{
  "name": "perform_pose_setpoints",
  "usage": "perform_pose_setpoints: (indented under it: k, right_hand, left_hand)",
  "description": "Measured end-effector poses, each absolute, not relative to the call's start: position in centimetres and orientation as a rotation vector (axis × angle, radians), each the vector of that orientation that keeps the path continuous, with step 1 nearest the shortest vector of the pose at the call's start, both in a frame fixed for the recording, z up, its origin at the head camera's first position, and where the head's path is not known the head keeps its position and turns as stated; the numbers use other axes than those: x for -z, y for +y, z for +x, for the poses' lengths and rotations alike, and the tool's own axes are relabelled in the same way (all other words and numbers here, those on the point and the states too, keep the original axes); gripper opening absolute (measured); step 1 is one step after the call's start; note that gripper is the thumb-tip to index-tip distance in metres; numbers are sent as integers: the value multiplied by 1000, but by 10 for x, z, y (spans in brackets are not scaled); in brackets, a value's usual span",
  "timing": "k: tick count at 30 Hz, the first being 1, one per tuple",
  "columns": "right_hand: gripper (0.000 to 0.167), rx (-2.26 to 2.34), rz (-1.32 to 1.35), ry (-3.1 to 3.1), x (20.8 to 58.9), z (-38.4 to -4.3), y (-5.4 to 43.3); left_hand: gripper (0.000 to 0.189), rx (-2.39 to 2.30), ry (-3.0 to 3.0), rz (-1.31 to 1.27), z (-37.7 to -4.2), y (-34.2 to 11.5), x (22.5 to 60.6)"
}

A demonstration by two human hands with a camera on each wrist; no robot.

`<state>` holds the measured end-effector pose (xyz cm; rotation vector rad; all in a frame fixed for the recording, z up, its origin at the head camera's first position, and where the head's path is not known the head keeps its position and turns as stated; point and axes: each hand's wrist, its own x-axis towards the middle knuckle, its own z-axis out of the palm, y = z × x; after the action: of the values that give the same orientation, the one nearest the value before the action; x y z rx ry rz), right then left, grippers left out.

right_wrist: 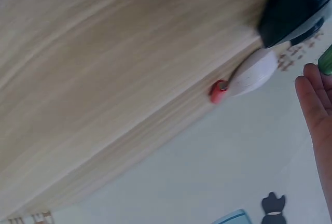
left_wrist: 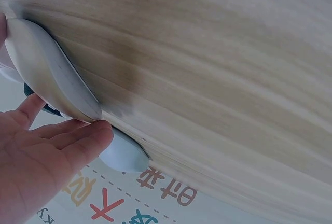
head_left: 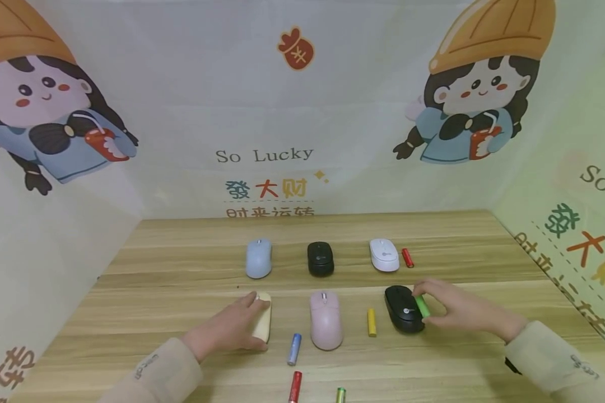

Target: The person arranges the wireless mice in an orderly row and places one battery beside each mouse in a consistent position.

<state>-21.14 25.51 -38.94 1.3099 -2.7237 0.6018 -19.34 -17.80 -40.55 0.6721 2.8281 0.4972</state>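
Note:
A cream computer mouse point(head_left: 264, 323) lies at the left of the front row, and my left hand point(head_left: 224, 329) grips it, thumb at the near end and fingertips at the far end. In the left wrist view, fingertips of the hand point(left_wrist: 46, 154) rest along the side of the mouse point(left_wrist: 49, 71). My right hand point(head_left: 456, 309) pinches a green battery point(head_left: 422, 306) between thumb and fingers, close beside the right edge of a black mouse point(head_left: 400, 308). The right wrist view catches only the end of the green battery point(right_wrist: 326, 63) at the fingers.
A pink mouse point(head_left: 325, 324) sits between the hands, with a blue battery point(head_left: 294, 349) and a yellow one point(head_left: 371, 322) either side. Behind stand light blue point(head_left: 259, 260), black point(head_left: 320, 260) and white point(head_left: 384, 256) mice, plus a red battery point(head_left: 407, 258). Another red battery point(head_left: 294, 387) lies in front.

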Motion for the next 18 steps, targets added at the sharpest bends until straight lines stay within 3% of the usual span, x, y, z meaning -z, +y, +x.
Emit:
perform_pose_setpoints:
  k: [18]
  right_hand:
    - [32, -648, 1194, -2846, 414, -232, 280]
  left_hand:
    - [80, -489, 2825, 676, -195, -178, 406]
